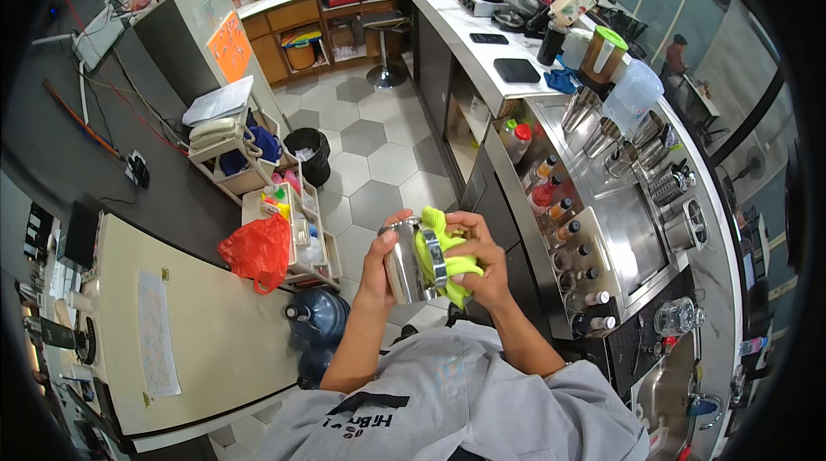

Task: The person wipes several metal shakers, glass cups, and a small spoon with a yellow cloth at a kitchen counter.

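In front of my chest I hold a shiny stainless steel pitcher (404, 262), tilted on its side. My left hand (377, 267) grips its body, thumb along the near face and fingertips over the upper rim. A bright yellow-green cloth (445, 241) lies bunched against the pitcher's right part, around its metal handle band (439, 259). The fingers of my right hand (487, 261) press into this cloth and pinch it against the handle side. What the cloth covers inside the pitcher cannot be seen.
Bottles (560, 233) stand in a steel rack at my right, with metal shakers (603, 137) and a sink (668, 390) along that counter. On the left are a cart with a red plastic bag (258, 251), water jugs (316, 319), a black bin (308, 154) and a pale refrigerator (213, 332).
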`<state>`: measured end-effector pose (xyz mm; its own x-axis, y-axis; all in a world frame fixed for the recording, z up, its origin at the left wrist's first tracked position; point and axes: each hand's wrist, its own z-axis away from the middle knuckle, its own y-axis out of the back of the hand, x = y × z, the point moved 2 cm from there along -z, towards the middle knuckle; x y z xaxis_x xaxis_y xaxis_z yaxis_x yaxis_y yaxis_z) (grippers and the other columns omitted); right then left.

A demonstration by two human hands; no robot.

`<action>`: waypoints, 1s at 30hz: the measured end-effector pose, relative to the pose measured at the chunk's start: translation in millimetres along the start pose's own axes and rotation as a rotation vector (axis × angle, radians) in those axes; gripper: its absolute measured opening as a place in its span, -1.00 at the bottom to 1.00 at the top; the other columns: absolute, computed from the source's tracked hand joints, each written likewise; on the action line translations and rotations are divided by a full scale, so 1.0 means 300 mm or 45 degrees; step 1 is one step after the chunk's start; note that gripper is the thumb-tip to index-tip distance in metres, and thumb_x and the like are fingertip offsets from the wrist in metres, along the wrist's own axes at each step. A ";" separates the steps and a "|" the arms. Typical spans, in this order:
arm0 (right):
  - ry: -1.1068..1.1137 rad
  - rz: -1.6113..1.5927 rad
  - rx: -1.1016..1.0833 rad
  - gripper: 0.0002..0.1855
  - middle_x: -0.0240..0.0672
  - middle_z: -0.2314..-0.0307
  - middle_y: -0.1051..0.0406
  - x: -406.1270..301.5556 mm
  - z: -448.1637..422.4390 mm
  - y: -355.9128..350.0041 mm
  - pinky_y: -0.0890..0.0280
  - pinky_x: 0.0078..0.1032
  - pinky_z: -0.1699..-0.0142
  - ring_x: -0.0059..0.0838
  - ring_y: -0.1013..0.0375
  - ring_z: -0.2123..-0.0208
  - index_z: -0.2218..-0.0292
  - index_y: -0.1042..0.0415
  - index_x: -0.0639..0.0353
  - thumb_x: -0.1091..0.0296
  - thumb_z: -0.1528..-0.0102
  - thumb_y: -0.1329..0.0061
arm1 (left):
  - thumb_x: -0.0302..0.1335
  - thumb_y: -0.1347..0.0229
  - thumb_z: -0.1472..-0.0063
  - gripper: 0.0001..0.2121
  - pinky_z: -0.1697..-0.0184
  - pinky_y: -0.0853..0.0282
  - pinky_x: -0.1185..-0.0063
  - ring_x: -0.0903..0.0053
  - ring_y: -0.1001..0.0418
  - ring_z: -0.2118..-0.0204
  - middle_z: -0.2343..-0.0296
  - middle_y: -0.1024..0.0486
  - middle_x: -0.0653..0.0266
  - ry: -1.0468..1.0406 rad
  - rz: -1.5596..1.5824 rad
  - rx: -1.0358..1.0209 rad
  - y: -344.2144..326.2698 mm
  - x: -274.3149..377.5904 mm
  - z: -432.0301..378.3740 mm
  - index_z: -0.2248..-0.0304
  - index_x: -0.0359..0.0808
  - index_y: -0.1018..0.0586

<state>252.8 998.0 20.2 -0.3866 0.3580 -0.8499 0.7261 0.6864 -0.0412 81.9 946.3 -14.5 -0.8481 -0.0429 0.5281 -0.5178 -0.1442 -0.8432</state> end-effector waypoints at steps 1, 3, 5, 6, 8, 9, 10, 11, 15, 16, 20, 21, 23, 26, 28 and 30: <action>0.087 0.163 -0.121 -0.72 0.04 -0.18 -0.06 0.001 -0.018 0.013 0.07 -0.14 -0.29 -0.01 -0.01 -0.27 0.25 -0.57 0.19 0.31 0.03 -0.16 | -0.16 -0.15 -0.12 -0.41 0.07 -0.50 0.43 0.40 -0.51 0.15 0.19 -0.48 0.16 0.047 -0.062 -0.013 -0.004 0.010 -0.011 -0.09 -0.24 -0.30; 0.222 0.538 -0.192 -0.69 0.03 -0.25 0.05 -0.025 -0.045 0.032 0.08 -0.16 -0.29 0.03 0.02 -0.29 0.18 -0.62 0.00 0.22 0.01 -0.17 | -0.17 -0.16 -0.11 -0.37 0.09 -0.49 0.49 0.43 -0.50 0.17 0.21 -0.46 0.18 0.097 -0.123 -0.081 -0.020 0.008 -0.013 -0.12 -0.22 -0.25; 0.219 0.499 -0.162 -0.62 0.02 -0.27 0.08 -0.042 -0.071 0.021 0.06 -0.18 -0.28 0.02 0.03 -0.29 0.08 -0.60 -0.15 0.19 -0.01 -0.17 | -0.17 -0.15 -0.12 -0.38 0.10 -0.49 0.52 0.45 -0.49 0.16 0.19 -0.45 0.18 0.131 -0.186 -0.108 -0.030 -0.013 -0.011 -0.11 -0.21 -0.25; 0.197 0.528 -0.154 -0.58 0.04 -0.26 0.03 -0.076 -0.089 -0.004 -0.05 -0.26 -0.24 -0.01 -0.06 -0.26 0.01 -0.55 -0.20 0.16 -0.06 -0.14 | -0.17 -0.14 -0.13 -0.38 0.11 -0.49 0.53 0.47 -0.47 0.14 0.16 -0.42 0.17 0.078 -0.220 -0.100 -0.040 -0.016 -0.004 -0.12 -0.21 -0.23; 0.035 0.582 -0.087 -0.55 0.06 -0.24 0.02 -0.102 -0.103 -0.010 -0.05 -0.23 -0.24 0.01 -0.12 -0.23 -0.02 -0.52 -0.10 0.10 -0.09 -0.12 | -0.20 -0.14 -0.16 -0.43 0.09 -0.49 0.50 0.46 -0.49 0.14 0.18 -0.45 0.18 -0.070 -0.228 -0.066 -0.064 -0.010 0.002 -0.10 -0.22 -0.25; -0.051 0.610 -0.052 -0.53 0.07 -0.24 0.02 -0.106 -0.102 -0.005 -0.06 -0.21 -0.24 0.01 -0.15 -0.21 -0.03 -0.51 -0.05 0.07 -0.11 -0.11 | -0.22 -0.13 -0.18 -0.45 0.08 -0.50 0.48 0.46 -0.49 0.13 0.19 -0.46 0.18 -0.140 -0.227 -0.048 -0.080 -0.009 0.007 -0.09 -0.23 -0.26; -0.049 0.613 -0.029 -0.54 0.07 -0.20 -0.07 -0.099 -0.103 0.006 -0.16 -0.30 -0.17 -0.06 -0.27 -0.14 -0.02 -0.51 0.01 0.06 -0.13 -0.09 | -0.21 -0.17 -0.13 -0.42 0.12 -0.52 0.46 0.45 -0.51 0.17 0.21 -0.47 0.18 -0.214 -0.298 0.031 -0.103 -0.005 0.006 -0.07 -0.24 -0.25; -0.042 0.511 -0.012 -0.55 0.06 -0.17 -0.12 -0.081 -0.096 0.023 -0.17 -0.32 -0.16 -0.09 -0.28 -0.13 -0.01 -0.52 0.02 0.06 -0.13 -0.09 | -0.22 -0.18 -0.12 -0.40 0.12 -0.51 0.49 0.46 -0.51 0.18 0.22 -0.47 0.17 -0.249 -0.342 0.006 -0.125 0.002 0.000 -0.08 -0.26 -0.24; -0.047 0.329 0.231 -0.62 -0.01 0.06 -0.38 -0.031 -0.045 0.044 -0.25 -0.40 -0.07 -0.25 -0.41 0.02 0.07 -0.56 0.13 0.18 -0.10 -0.12 | -0.22 -0.22 -0.05 -0.32 0.15 -0.52 0.51 0.45 -0.53 0.25 0.25 -0.51 0.11 -0.293 -0.304 -0.030 -0.128 -0.009 -0.015 -0.09 -0.30 -0.21; -0.132 0.339 0.335 -0.65 -0.04 0.11 -0.40 -0.023 -0.036 0.055 -0.27 -0.41 -0.05 -0.28 -0.44 0.06 0.10 -0.57 0.14 0.24 -0.09 -0.13 | -0.21 -0.22 -0.05 -0.31 0.15 -0.53 0.49 0.44 -0.54 0.25 0.25 -0.51 0.09 -0.266 -0.194 -0.044 -0.117 -0.025 -0.025 -0.09 -0.30 -0.20; -0.536 -0.074 0.627 -0.64 -0.21 0.19 -0.44 0.041 -0.022 0.132 -0.38 -0.46 0.05 -0.38 -0.48 0.18 0.06 -0.46 0.27 0.20 -0.22 0.04 | -0.18 -0.22 -0.02 -0.24 0.12 -0.54 0.43 0.35 -0.56 0.22 0.23 -0.50 0.00 -0.260 0.077 -0.221 -0.229 0.001 0.006 -0.14 -0.25 -0.13; -0.647 -0.556 0.710 -0.62 -0.23 0.18 -0.44 0.055 -0.026 0.145 -0.40 -0.47 0.06 -0.39 -0.49 0.17 0.04 -0.43 0.29 0.17 -0.26 0.09 | -0.17 -0.22 -0.01 -0.23 0.12 -0.54 0.42 0.34 -0.56 0.22 0.23 -0.49 -0.02 -0.293 0.110 -0.276 -0.259 0.006 0.002 -0.14 -0.24 -0.12; -0.341 -0.501 0.665 -0.58 -0.15 0.05 -0.40 -0.003 -0.083 0.109 -0.33 -0.44 -0.06 -0.33 -0.44 0.03 -0.03 -0.34 0.31 0.16 -0.32 0.22 | -0.17 -0.24 0.01 -0.21 0.12 -0.54 0.41 0.27 -0.56 0.21 0.23 -0.49 -0.09 -0.392 -0.002 -0.151 -0.238 -0.012 -0.024 -0.14 -0.24 -0.13; -0.227 0.058 0.153 -0.53 -0.03 -0.19 -0.17 -0.048 -0.146 0.053 -0.02 -0.44 -0.25 -0.19 -0.19 -0.21 -0.11 -0.28 0.39 0.31 -0.24 0.11 | -0.23 -0.25 0.03 -0.22 0.15 -0.55 0.43 0.30 -0.57 0.24 0.24 -0.50 -0.03 -0.467 -0.041 -0.044 -0.196 -0.008 -0.073 -0.14 -0.25 -0.13; -0.241 0.086 0.084 -0.57 -0.05 -0.13 -0.24 -0.016 -0.073 0.074 -0.09 -0.43 -0.21 -0.20 -0.26 -0.15 -0.04 -0.35 0.38 0.34 -0.20 0.05 | -0.16 -0.23 -0.02 -0.26 0.09 -0.53 0.27 0.17 -0.53 0.15 0.19 -0.48 -0.04 -0.583 -0.097 0.005 -0.136 0.007 -0.094 -0.12 -0.20 -0.15; -0.319 0.181 -0.005 -0.62 -0.08 -0.03 -0.32 -0.005 0.020 0.133 -0.17 -0.43 -0.14 -0.24 -0.33 -0.06 0.04 -0.43 0.37 0.35 -0.15 0.01 | -0.14 -0.20 -0.06 -0.31 0.08 -0.53 0.28 0.17 -0.54 0.16 0.21 -0.49 -0.03 -0.648 -0.206 0.032 -0.109 0.009 -0.100 -0.11 -0.20 -0.18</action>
<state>285.7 1021.2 16.7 -0.1283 0.2839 -0.9502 0.7607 0.6429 0.0894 93.0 980.5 11.5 -0.5926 -0.4916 0.6382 -0.6292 -0.2122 -0.7477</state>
